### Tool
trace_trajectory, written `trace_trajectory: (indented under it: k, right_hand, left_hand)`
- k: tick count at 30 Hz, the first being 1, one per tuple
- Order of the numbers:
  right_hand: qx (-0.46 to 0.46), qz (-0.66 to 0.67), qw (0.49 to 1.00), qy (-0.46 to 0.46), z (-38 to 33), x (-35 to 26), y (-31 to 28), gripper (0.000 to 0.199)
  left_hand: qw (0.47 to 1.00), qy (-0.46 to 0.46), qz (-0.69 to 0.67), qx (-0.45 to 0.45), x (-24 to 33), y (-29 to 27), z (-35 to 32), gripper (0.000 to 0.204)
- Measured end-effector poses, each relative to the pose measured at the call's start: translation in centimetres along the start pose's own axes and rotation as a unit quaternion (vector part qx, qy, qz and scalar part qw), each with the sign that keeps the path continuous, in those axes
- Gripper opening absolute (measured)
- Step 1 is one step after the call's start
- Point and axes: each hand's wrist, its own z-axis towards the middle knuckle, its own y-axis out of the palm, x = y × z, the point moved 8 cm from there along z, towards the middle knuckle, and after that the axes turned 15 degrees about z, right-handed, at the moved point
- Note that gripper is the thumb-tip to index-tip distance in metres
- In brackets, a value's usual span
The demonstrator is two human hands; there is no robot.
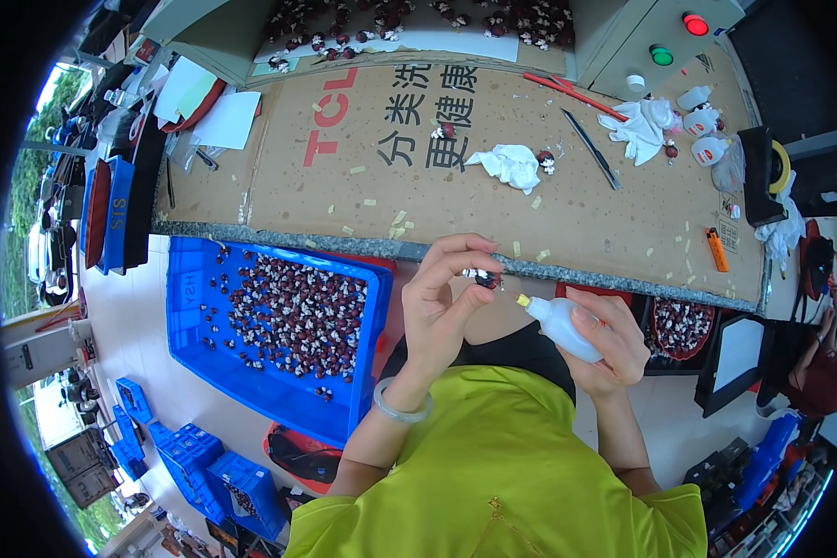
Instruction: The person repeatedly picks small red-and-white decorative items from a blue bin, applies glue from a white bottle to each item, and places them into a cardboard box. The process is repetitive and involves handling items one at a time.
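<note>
Between the thumb and fingertips of my left hand [434,312] is a small dark-red and white rounded part [488,278]. My right hand [616,346] is wrapped around a white squeeze bottle [564,325] with a yellow collar and a thin nozzle. The bottle is tilted, its nozzle pointing up and left at the part. Whether the nozzle tip touches the part I cannot tell. Both hands are over my lap, just in front of the bench edge. A blue bin [374,344] to the left of my left hand holds many similar dark-red and white parts.
Cardboard [335,195] covers the bench, with a crumpled tissue [509,167], a black pen [590,149], an orange lighter [716,250] and small white bottles [702,122]. Behind stands a metal cabinet [656,56] with red and green buttons. A red basket [681,353] of parts is at right.
</note>
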Motion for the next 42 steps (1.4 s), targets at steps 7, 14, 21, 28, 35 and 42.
trace_trajectory:
  k: [7, 14, 21, 28, 35, 42]
  right_hand:
    - [-0.009, -0.002, 1.0, 0.014, -0.1, 0.0, -0.1, 0.044]
    - [-0.004, 0.004, 1.0, 0.008, 0.0, 0.0, -0.1, 0.043]
    - [-0.007, 0.0, 1.0, 0.007, 0.2, -0.1, -0.1, 0.043]
    - [-0.008, -0.001, 1.0, 0.007, 0.2, -0.1, 0.0, 0.043]
    - [-0.005, 0.028, 0.999, 0.026, 0.3, 0.4, 0.0, 0.042]
    - [0.036, 0.068, 0.992, 0.096, -0.1, 1.5, -0.7, 0.046]
  left_hand:
    - [1.0, -0.008, -0.01, -0.005, 0.2, 0.1, 0.1, 0.022]
    - [1.0, -0.005, -0.007, -0.006, 0.1, 0.1, 0.0, 0.023]
    - [1.0, -0.007, -0.013, -0.006, 0.3, 0.1, 0.0, 0.023]
    - [1.0, -0.006, -0.019, -0.007, 0.1, 0.1, 0.0, 0.025]
    - [1.0, -0.009, -0.019, -0.01, 0.1, 0.1, 0.0, 0.025]
    - [1.0, -0.019, -0.007, -0.004, 0.1, 0.0, 0.1, 0.026]
